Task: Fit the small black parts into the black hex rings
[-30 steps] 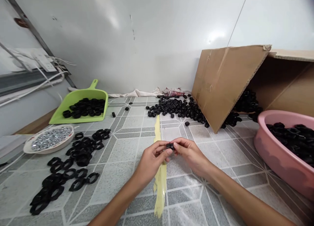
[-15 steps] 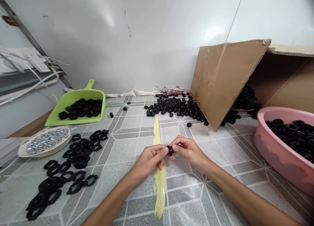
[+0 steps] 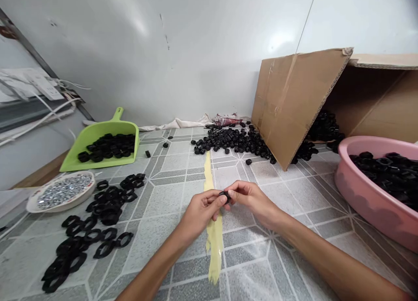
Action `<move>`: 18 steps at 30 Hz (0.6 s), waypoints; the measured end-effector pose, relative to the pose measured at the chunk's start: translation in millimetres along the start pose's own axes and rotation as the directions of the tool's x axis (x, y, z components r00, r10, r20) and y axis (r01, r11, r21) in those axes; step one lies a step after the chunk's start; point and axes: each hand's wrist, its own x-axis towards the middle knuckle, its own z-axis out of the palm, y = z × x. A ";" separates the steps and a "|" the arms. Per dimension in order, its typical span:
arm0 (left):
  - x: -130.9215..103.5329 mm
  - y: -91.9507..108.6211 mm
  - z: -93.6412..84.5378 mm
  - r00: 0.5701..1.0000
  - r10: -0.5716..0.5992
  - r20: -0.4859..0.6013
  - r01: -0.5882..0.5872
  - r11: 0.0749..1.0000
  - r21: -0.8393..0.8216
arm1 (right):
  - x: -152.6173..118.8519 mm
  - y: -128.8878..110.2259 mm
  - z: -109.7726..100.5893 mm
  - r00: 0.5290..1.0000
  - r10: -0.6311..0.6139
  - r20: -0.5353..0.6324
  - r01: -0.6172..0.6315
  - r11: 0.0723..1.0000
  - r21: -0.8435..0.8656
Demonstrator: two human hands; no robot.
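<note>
Above the yellow strip, a small black plastic ring (image 3: 224, 195) is pinched between both hands, its lower part covered by fingers. My left hand (image 3: 206, 207) grips it from the left with thumb and fingers closed. From the other side, my right hand (image 3: 248, 198) holds it between thumb and forefinger. Whether a small metal piece sits in the ring is too small to tell. Loose black rings (image 3: 107, 203) lie on the floor to the left, beside a white dish (image 3: 78, 200) of small shiny metal pieces.
A green dustpan (image 3: 98, 163) of black rings stands at the back left. Behind my hands, a heap of black rings (image 3: 231, 140) spreads from a tipped cardboard box (image 3: 287, 105). A pink basin (image 3: 369, 205) of black parts is on the right. Yellow tape (image 3: 214, 244) marks the tiled floor.
Both hands stay together, and the black ring has turned slightly between the fingers. The whole view has shifted a little.
</note>
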 end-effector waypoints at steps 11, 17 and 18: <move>-1.4 8.2 -0.2 0.997 -0.041 -0.068 0.037 0.998 -0.055 | -4.7 -2.9 2.8 0.977 -0.208 -0.053 0.180 0.928 -0.327; -5.8 13.1 -4.6 0.976 -0.218 0.002 0.215 0.964 -0.159 | -9.5 6.0 4.1 0.874 -0.484 0.046 0.412 0.687 -0.598; -6.6 13.9 -5.6 0.969 -0.246 0.014 0.245 0.954 -0.172 | -9.7 7.0 4.0 0.866 -0.497 0.063 0.426 0.664 -0.614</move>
